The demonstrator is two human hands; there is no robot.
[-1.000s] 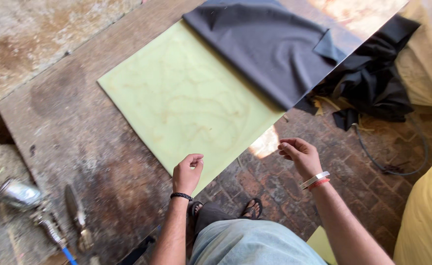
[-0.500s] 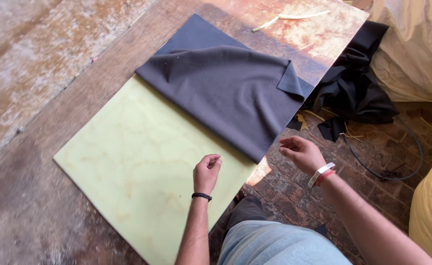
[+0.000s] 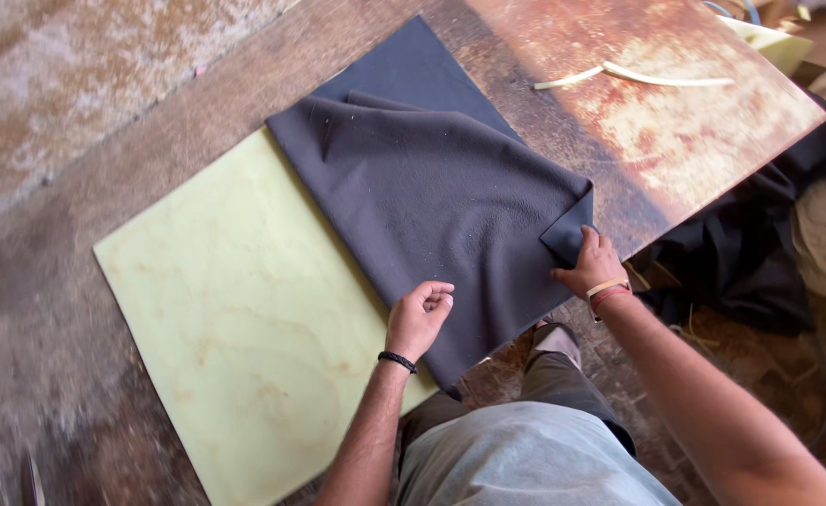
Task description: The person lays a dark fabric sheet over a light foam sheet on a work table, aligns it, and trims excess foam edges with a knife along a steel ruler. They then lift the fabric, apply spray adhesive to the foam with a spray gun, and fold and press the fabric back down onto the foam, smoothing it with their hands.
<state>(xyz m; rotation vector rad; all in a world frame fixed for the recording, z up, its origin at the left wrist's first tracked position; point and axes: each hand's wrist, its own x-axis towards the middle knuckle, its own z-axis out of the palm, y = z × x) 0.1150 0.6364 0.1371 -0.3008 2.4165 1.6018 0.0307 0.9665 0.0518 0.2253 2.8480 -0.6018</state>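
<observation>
A dark grey cloth (image 3: pixel 432 187) lies folded over the far end of a pale yellow-green sheet (image 3: pixel 235 319) on a worn wooden table (image 3: pixel 75 187). My right hand (image 3: pixel 589 264) grips the folded-over near corner of the cloth at the table's edge. My left hand (image 3: pixel 418 319) hovers loosely curled over the cloth's near edge, where it meets the sheet, holding nothing; a black band circles its wrist.
A rusty orange patch of the tabletop (image 3: pixel 675 103) carries thin pale strips (image 3: pixel 619 77). Black fabric (image 3: pixel 741 262) hangs below the table's right edge. My grey-clad legs (image 3: pixel 525 450) are below, over a brick floor.
The view has shifted along the table. My right hand has reached forward and taken hold of the cloth's corner. My left hand has moved onto the cloth's near edge.
</observation>
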